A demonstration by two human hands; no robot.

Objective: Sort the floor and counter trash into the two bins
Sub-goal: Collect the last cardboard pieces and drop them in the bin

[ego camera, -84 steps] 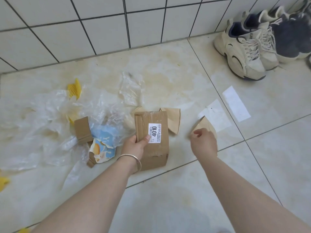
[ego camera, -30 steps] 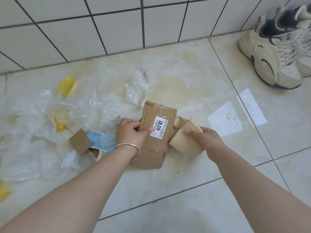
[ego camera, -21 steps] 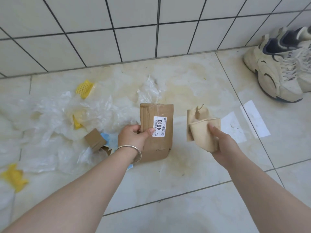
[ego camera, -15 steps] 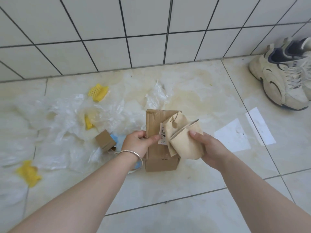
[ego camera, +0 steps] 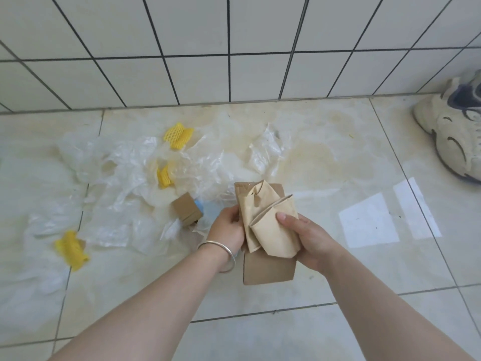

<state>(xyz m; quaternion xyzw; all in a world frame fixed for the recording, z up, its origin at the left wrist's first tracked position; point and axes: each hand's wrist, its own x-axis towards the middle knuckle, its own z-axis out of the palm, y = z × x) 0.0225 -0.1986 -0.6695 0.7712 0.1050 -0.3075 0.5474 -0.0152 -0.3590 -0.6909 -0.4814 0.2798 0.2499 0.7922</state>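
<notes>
L hand: your left hand [ego camera: 227, 227], centre of frame, is clamped on the left edge of the flattened cardboard box [ego camera: 268, 269], fingers wrapped behind it; silver bracelet [ego camera: 223, 252] on the wrist.
R hand: your right hand [ego camera: 305, 238], just right of centre, is closed on the crumpled brown paper [ego camera: 268, 225], thumb on top, pressing it vs. the front of the box.
Box: held up off the floor [ego camera: 325, 157], roughly upright; only its top corners and bottom part show, rest is behind the paper.
Paper: folded, creased, lighter tan than the box; overlaps the box's mid section, touching both hands.
Plastic: clear plastic film [ego camera: 125, 178] spread over the left half of the floor, w/ a smaller clear scrap [ego camera: 265, 155] upper centre, apart from the main heap.
Yellow bits: yellow foam net [ego camera: 178, 132] upper left-centre near the wall; a second [ego camera: 164, 175] amid the film; a third [ego camera: 71, 250] at far left, blurred.
Small box: small cardboard box [ego camera: 186, 209] left of your left hand, on the film; sth. blue [ego camera: 208, 209] just beside it, can't tell what.
White sheets: two white paper pieces [ego camera: 368, 224] flat on the floor, right of your right hand, side by side.
Shoe: sneaker [ego camera: 453, 131] at the right edge by the wall, partly cut off.
Wall: white tiled wall [ego camera: 197, 48] across the top.
</notes>
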